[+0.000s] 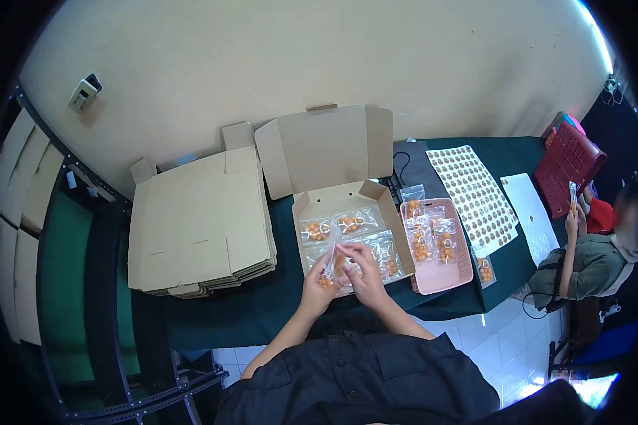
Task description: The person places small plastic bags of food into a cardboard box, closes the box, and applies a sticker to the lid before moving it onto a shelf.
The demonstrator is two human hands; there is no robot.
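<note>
My left hand (pixel 316 290) is closed round a clear plastic bag (pixel 332 246), held upright over the near side of an open cardboard box (pixel 397 237). With its fingers at the bag's upper part, my right hand (pixel 366 278) grips the same bag. Orange round pieces show low by my left hand, though my fingers hide much of the bag. Inside the box lie several clear bags of orange balls, among them one bag (pixel 351 222) at the back. The box's lid (pixel 326 145) stands raised against the wall.
Flattened cardboard boxes (pixel 195 219) are stacked at left. A pink basket (pixel 463 273) with bagged orange balls stands right of the box, beside another bag (pixel 485 270). Beyond lie a sticker sheet (pixel 475 198), a white sheet (pixel 530 216) and a maroon basket (pixel 571 166). Another person (pixel 592 262) is at far right.
</note>
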